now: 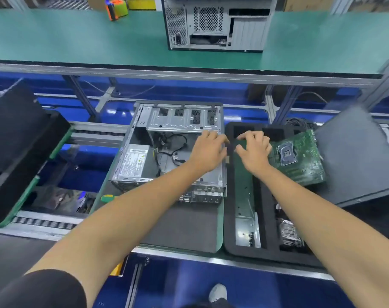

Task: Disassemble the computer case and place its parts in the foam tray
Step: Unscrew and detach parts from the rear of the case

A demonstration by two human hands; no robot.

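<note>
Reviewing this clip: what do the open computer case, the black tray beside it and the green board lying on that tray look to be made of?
Computer case: bare sheet metal, likely steel; grey, shiny, with punched vent holes.
Foam tray: matte black foam, with thick soft-edged walls around cut-out pockets.
Motherboard: green printed circuit board, probably fibreglass laminate, carrying a metal processor socket.
</note>
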